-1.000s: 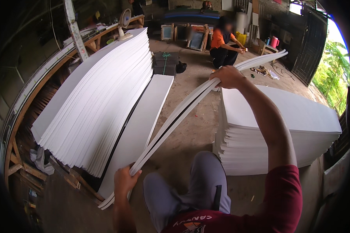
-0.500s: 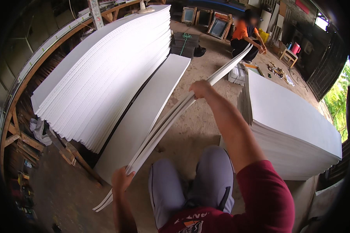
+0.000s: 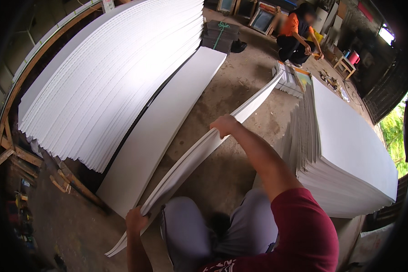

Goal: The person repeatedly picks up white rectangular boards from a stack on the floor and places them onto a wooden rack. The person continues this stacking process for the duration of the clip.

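Two or more long, thin white boards [image 3: 181,168], held on edge and bowed along their length, stretch diagonally across in front of my knees. My left hand [image 3: 136,220] is closed round them close to their near end. Farther up, my right hand [image 3: 224,126] grips the upper edge of the same boards. Their far end reaches toward a small bundle of pale strips [image 3: 287,82]; whether it touches the bundle, I cannot tell. Just left of the boards lies a long, low white panel [image 3: 167,115].
A tall stack of white sheets [image 3: 109,81] rises on the left, a wide one [image 3: 356,145] on the right. A person in an orange top [image 3: 291,26] squats at the back. Dark blocks tied with green cord [image 3: 220,37] and framed panes [image 3: 262,20] stand behind.
The boards' far end has swung down, away from near the squatting person, and the boards bow more. Both hands still grip them. My view has tilted downward.
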{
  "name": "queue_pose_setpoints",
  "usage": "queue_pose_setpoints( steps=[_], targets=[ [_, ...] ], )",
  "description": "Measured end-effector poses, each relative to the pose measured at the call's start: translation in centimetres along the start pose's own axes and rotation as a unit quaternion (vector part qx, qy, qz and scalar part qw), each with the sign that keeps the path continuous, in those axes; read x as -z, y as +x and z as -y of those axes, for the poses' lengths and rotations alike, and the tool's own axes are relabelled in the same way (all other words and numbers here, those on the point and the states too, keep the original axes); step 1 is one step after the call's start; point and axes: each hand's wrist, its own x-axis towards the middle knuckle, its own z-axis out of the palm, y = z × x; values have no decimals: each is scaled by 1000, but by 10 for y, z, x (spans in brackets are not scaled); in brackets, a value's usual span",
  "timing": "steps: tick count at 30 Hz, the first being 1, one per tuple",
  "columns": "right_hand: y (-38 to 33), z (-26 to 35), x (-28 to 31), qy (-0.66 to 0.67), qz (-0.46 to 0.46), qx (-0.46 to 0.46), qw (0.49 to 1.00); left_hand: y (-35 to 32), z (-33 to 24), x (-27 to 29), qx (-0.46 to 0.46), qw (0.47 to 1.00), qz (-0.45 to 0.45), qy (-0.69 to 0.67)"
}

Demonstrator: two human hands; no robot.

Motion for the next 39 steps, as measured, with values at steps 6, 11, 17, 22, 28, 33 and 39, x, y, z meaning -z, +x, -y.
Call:
queue_pose_setpoints(
  steps=[6, 11, 17, 22, 28, 33, 39],
  targets=[
    [-5, -21, 1, -31, 5, -18, 999, 5, -1, 1, -88, 996, 18, 8],
    [13, -15, 34, -92, -13, -19, 995, -13, -5, 2, -68, 998, -5, 7],
    [31, -8, 105, -107, -120, -9, 987, -41, -40, 22, -34, 992, -117, -45],
    [50, 1, 124, -101, -261, 52, 959, -47, -30, 9, -29, 973, -229, -29],
    [120, 0, 57, -42, -441, 72, 894, -20, -11, -34, 27, 965, -259, 5],
    [168, 87, -57, 228, -473, -264, 809, 25, -13, -80, 60, 975, -215, 12],
    [181, 175, -197, 710, -310, -369, 513, 51, -31, -120, 50, 987, -134, 76]
  ],
)
